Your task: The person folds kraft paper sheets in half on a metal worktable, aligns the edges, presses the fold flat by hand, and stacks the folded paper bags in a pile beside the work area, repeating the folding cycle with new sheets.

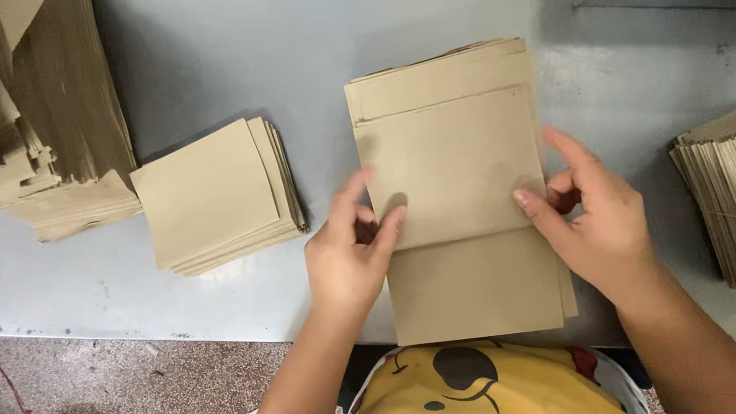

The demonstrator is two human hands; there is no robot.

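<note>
Paper bags lie stacked between both hands — the left hand pinching the top bag's left edge, the right hand pinching its right edge, seemingly to square it — with a smaller pile left of them.

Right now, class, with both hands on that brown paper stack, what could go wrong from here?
1. The stack hangs over the table edge toward the person; it might tip or slide off.
2. The left hand and right hand pinch only the top sheet at its sides, so lower sheets could fan out of line.
3. The small pile nearby is already splayed; a knock could scatter it.
</note>
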